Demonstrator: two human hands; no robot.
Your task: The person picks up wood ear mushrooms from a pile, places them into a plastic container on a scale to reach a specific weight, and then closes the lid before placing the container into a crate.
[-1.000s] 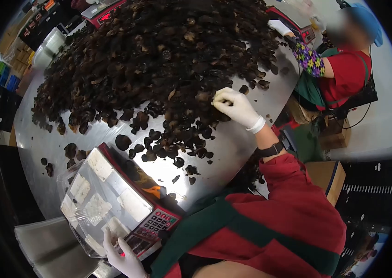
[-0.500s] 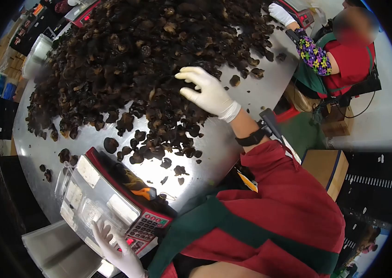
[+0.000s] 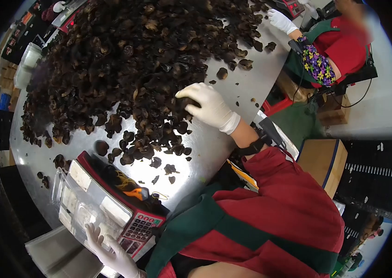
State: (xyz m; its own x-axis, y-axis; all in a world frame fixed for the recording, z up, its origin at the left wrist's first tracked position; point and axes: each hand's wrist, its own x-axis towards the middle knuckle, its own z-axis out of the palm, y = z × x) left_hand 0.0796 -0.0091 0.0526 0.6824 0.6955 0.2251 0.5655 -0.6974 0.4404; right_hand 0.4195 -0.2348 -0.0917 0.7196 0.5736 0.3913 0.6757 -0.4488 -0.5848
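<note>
A large heap of dark brown, ear-shaped fungus pieces [image 3: 126, 60] covers much of the metal table [image 3: 205, 157]. My right hand [image 3: 210, 107], in a white glove, is at the heap's near right edge, its fingers curled round some dark pieces. My left hand [image 3: 110, 252], also gloved, has its fingers apart beside a clear plastic container [image 3: 85, 215], which rests on the red and white scale [image 3: 108, 211]. Whether its fingertips touch the container is hard to tell.
Orange-handled scissors [image 3: 136, 193] lie behind the scale. Clear trays [image 3: 59, 252] are at the lower left. A co-worker's gloved hand [image 3: 280, 21] is at the table's far right. A cardboard box [image 3: 321, 164] stands at the right.
My right hand has closed its spread fingers on pieces at the heap's edge. My left hand stays beside the container. The camera view has shifted slightly.
</note>
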